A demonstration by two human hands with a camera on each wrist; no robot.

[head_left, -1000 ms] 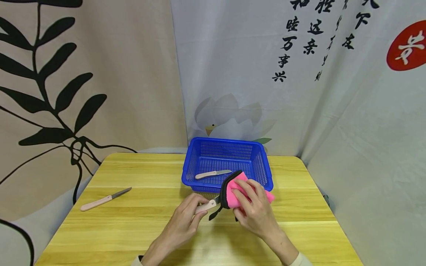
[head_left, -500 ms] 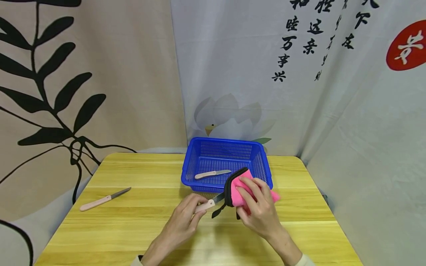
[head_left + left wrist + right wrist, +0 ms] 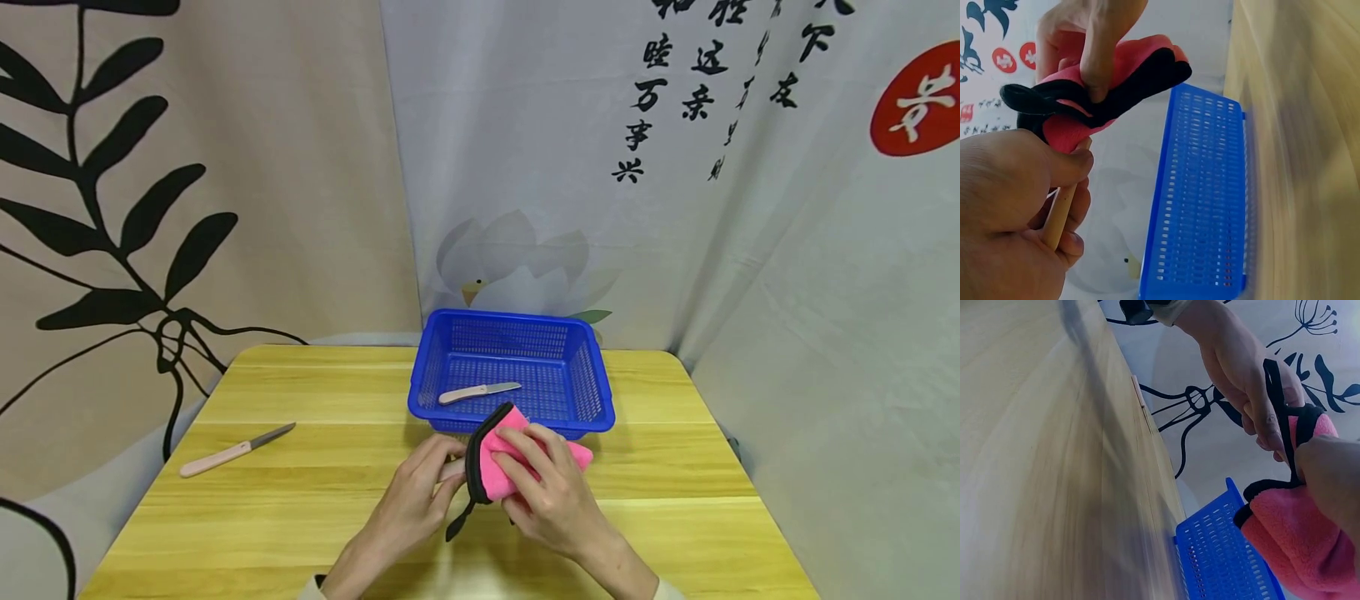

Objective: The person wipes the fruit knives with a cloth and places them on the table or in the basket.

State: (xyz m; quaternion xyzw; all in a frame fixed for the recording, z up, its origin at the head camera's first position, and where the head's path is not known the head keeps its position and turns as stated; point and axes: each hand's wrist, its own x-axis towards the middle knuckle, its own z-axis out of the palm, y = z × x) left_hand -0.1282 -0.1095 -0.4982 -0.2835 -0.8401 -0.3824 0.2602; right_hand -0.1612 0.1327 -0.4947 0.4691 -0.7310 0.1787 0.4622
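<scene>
My left hand [image 3: 408,492] grips a knife by its pale wooden handle [image 3: 1060,212]. A pink cloth [image 3: 510,462] with black edging and a black loop is folded round the blade, which it hides. With curled fingers my right hand [image 3: 551,492] pinches the cloth from the right side. In the left wrist view, the right thumb [image 3: 1096,75] presses on the black edging. The right wrist view shows the pink fabric [image 3: 1304,531] bunched under the right hand, close against the left hand's fingers.
Behind the hands stands a blue perforated basket [image 3: 585,367], with a pale-handled knife [image 3: 480,392] lying in it. Another such knife [image 3: 238,450] lies on the left of the wooden table [image 3: 322,400]. A printed curtain [image 3: 300,167] hangs behind.
The right hand has brought the cloth left and down, toward the left hand. The blade, partly bare half a second ago, is now covered. The left hand stays in place.
</scene>
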